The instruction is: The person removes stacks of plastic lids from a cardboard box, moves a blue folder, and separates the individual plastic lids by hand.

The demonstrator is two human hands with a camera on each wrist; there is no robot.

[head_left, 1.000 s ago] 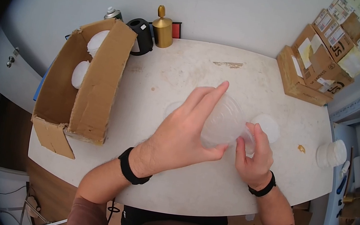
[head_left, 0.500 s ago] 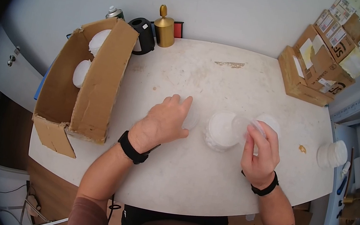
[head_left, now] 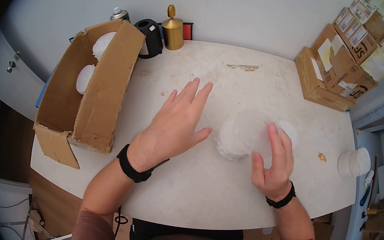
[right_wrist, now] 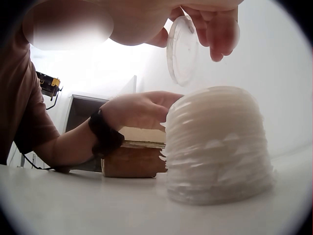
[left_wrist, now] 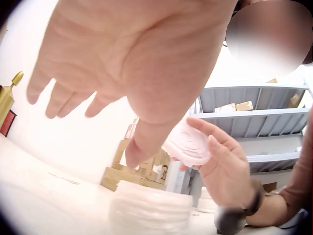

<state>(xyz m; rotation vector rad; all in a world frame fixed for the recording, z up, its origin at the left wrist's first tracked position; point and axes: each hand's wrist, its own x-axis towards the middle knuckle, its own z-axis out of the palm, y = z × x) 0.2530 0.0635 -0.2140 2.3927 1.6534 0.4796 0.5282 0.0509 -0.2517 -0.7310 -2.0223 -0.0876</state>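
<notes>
My right hand (head_left: 273, 160) pinches a round translucent plastic lid (right_wrist: 182, 51) at its edge, thumb on one side and fingers on the other. Below it stands a tall stack of similar ridged lids (right_wrist: 217, 147), which the held lid partly covers in the head view. My left hand (head_left: 171, 122) hovers left of the stack, palm down, its fingers stretched out and nothing in them. Beside its thumb, a faint clear disc (head_left: 205, 121) lies on the table. Another white round piece (head_left: 290, 132) sits just beyond my right fingers.
An open cardboard box (head_left: 106, 91) with white round pieces inside stands on the left. Behind it are a black holder (head_left: 148, 40) and a gold canister (head_left: 173, 34). Parcel boxes (head_left: 338, 68) pile up at the back right; a white stack (head_left: 354, 162) stands near the right edge.
The left hand let go of a translucent lid, dropped toward the table on the left, then rose with fingers spread. The right hand keeps a lid, which has tilted flatter over the stack.
</notes>
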